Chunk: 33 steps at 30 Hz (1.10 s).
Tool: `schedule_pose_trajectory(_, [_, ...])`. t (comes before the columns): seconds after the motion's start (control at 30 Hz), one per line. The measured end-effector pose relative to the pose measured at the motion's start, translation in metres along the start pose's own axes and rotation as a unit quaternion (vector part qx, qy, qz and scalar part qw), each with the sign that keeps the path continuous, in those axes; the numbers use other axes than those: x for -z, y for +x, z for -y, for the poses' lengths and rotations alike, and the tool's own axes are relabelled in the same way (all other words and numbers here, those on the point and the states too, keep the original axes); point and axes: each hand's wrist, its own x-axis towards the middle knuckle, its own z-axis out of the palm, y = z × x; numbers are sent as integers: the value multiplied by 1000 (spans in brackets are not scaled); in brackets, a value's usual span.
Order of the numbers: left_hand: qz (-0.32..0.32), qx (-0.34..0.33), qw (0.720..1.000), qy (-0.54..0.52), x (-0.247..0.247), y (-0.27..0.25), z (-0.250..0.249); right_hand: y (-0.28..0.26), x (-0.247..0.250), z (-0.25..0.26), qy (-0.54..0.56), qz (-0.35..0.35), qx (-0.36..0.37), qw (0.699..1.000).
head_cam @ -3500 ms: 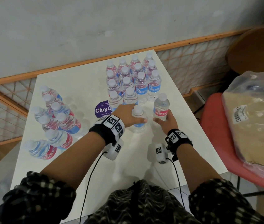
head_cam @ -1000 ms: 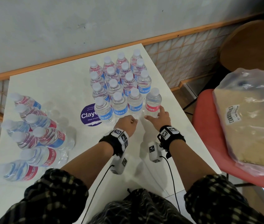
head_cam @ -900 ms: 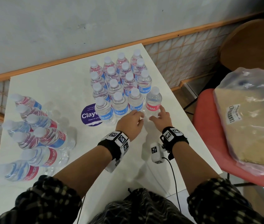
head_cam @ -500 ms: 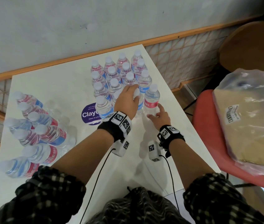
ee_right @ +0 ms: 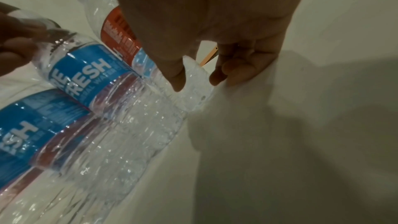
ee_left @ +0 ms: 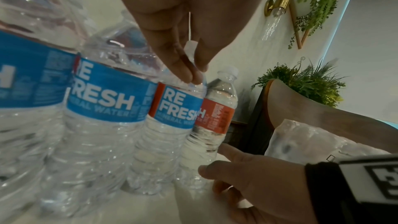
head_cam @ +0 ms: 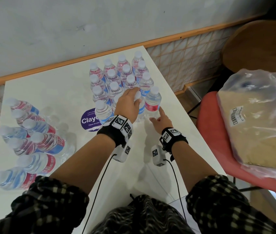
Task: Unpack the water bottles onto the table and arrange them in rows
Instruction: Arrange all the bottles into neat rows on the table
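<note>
Change from the frame half a second back: slight. Left hand [head_cam: 128, 105] kept over the cap of the same front-row bottle [ee_left: 170, 120], block of upright bottles [head_cam: 117, 81] unaltered, seven loose bottles [head_cam: 32, 132] still lying on their sides at the left of the table [head_cam: 62, 98]. Against the frame a second back: left hand found risen from the tabletop to the bottle's top.

Left grip: fingertips [ee_left: 185, 72] gathered round the cap and neck, pinching the blue-labelled bottle from above. Bottle standing upright in the nearest row, second from the right end, touching its neighbours.

Right hand [head_cam: 160, 119] set low on the table at the base of the red-labelled end bottle [head_cam: 152, 103]. Thumb [ee_right: 176, 77] and forefinger placed either side of the base, touching it; remaining fingers curled loosely against the tabletop. Noted as a light pinch, not a full clasp.

Plastic bag [head_cam: 255, 119] seen on the red chair [head_cam: 208, 132] at right.
</note>
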Motion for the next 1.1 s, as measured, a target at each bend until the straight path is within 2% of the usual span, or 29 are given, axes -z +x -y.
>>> schedule_pose_trajectory(0.13, [-2, 4, 1000, -4, 0, 0, 0, -10, 1, 4, 72, -24, -24, 997])
schedule_pose_trajectory(0.23, [1, 7, 1000, -12, 0, 0, 1, -16, -3, 8, 73, -30, -31, 996])
schedule_pose_trajectory(0.43, [5, 12, 1000, -21, 1, 1, -1, -14, 1, 5, 22, -5, 10, 1000])
schedule_pose_trajectory(0.83, [14, 16, 1000, -23, 3, 1, -3, -7, 1, 0, 123, -6, -13, 992])
schedule_pose_trajectory(1.1, [20, 23, 1000, -5, 7, -1, -9, -2, -2, -3, 136, -9, -8, 991])
